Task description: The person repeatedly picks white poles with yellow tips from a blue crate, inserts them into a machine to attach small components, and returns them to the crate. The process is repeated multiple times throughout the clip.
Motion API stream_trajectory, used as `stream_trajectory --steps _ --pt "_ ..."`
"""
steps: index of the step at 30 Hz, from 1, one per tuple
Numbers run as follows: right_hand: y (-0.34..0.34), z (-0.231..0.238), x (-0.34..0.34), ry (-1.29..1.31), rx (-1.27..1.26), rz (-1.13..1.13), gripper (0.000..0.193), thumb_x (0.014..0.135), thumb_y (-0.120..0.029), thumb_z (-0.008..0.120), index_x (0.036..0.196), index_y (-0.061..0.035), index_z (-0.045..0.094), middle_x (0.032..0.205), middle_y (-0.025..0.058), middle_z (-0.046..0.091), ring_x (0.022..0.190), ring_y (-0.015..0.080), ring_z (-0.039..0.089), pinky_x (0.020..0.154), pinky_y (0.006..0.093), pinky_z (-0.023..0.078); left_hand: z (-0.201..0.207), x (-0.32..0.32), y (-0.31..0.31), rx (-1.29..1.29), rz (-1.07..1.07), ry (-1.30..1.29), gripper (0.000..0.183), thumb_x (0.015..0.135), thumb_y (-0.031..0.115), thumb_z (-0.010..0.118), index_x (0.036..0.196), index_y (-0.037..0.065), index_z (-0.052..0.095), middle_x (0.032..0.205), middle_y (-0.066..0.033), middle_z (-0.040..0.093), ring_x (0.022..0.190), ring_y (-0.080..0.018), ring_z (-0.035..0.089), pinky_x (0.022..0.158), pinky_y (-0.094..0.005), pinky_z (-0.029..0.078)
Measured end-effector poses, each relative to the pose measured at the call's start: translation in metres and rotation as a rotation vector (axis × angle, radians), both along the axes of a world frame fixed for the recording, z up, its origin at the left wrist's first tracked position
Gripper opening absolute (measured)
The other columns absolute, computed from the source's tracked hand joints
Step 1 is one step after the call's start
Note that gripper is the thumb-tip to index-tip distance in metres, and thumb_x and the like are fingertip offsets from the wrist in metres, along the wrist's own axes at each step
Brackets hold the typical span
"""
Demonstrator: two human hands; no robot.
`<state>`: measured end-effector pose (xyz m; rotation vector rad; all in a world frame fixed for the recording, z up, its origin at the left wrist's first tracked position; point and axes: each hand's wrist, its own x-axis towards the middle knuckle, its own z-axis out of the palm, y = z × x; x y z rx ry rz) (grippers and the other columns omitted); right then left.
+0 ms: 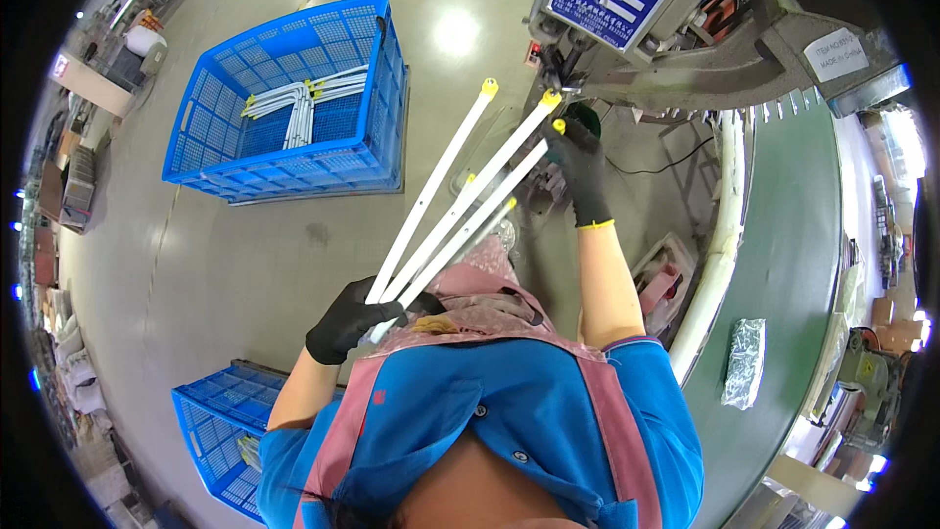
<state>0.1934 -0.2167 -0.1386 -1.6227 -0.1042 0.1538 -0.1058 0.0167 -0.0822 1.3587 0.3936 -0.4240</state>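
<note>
Several white tubes [468, 196] with yellow end fittings fan out in front of my body. My left hand [352, 321], in a black glove, is closed around their lower ends by my apron. In a black glove with a yellow cuff edge, my right hand [578, 159] grips the upper end of the rightmost tube just below its yellow fitting. The middle tube's tip lies close to the grey machine's [676, 69] working head. Parts of my right fingers are hidden by the hand itself.
A blue crate [284, 168] at the far left holds more white tubes [294, 110]. Another blue crate [211, 436] stands at the lower left. To the right runs a green conveyor belt [783, 264] with a plastic-wrapped packet [744, 362] on it. A red-and-white container [666, 284] sits below its edge.
</note>
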Motion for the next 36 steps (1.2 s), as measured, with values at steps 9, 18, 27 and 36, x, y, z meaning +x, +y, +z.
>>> stream_trajectory --steps 9,18,27,36 --pt "0.017 0.032 0.015 -0.143 0.216 0.068 0.025 0.080 -0.012 0.070 0.100 0.0031 0.066 0.089 0.0020 0.066 0.079 0.0080 0.058 0.071 0.0219 0.045 -0.004 -0.005 -0.001 0.033 0.065 0.010 0.039 0.082 0.010 0.064 0.117 -0.003 0.052 0.097 -0.0125 0.063 0.088 -0.0179 0.061 0.080 -0.0299 0.048" --pt "0.022 0.017 0.023 -0.072 0.199 0.101 0.026 0.080 -0.008 0.069 0.104 0.0019 0.066 0.091 0.0021 0.067 0.080 0.0081 0.058 0.074 0.0217 0.046 -0.022 0.001 -0.014 0.047 0.105 -0.011 0.034 0.083 0.009 0.060 0.114 -0.004 0.055 0.098 -0.0114 0.064 0.088 -0.0175 0.061 0.081 -0.0293 0.046" --pt "0.018 0.006 0.026 -0.075 0.014 0.115 0.025 0.081 -0.012 0.069 0.102 0.0022 0.066 0.087 0.0020 0.066 0.075 0.0081 0.057 0.069 0.0219 0.046 0.031 -0.006 -0.009 -0.027 0.065 0.032 0.044 0.082 0.018 0.063 0.118 -0.004 0.052 0.098 -0.0117 0.063 0.088 -0.0174 0.060 0.080 -0.0301 0.047" --pt "0.014 -0.003 0.015 -0.034 -0.065 0.124 0.035 0.084 -0.027 0.065 0.103 0.0018 0.065 0.079 0.0031 0.065 0.067 0.0087 0.056 0.062 0.0247 0.046 0.015 -0.003 -0.011 0.036 0.093 0.058 0.035 0.081 0.012 0.061 0.110 -0.004 0.053 0.092 -0.0108 0.063 0.079 -0.0161 0.060 0.074 -0.0289 0.048"
